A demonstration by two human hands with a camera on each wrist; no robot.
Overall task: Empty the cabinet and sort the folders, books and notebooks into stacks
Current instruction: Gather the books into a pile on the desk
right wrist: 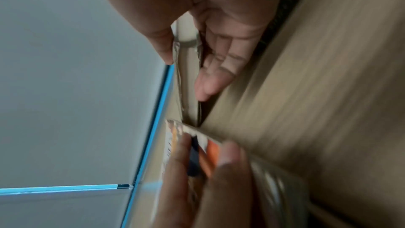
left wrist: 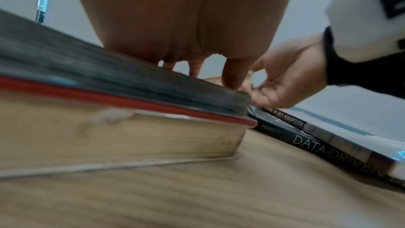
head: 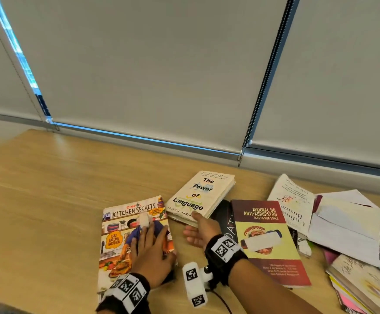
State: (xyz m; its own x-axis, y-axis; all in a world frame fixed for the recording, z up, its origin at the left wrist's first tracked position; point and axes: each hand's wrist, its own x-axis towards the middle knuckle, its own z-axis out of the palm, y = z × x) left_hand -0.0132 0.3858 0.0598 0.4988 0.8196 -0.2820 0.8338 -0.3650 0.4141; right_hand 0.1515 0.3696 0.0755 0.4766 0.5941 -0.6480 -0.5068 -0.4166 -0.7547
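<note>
Wooden table (head: 48, 189); left hand (head: 152, 252) flat on cookbook (head: 125, 223), fingers spread; right hand (head: 201, 232) pinching paperback (head: 201, 193), left-wrist view reveals stack beneath.

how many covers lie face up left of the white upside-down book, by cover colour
cream: 1, The Power of Language
multicoloured: 1, Kitchen Secrets
black: 1, Data-Driven
maroon and yellow: 1, Manwal ng Anti-Korupsyon
total: 4
</note>
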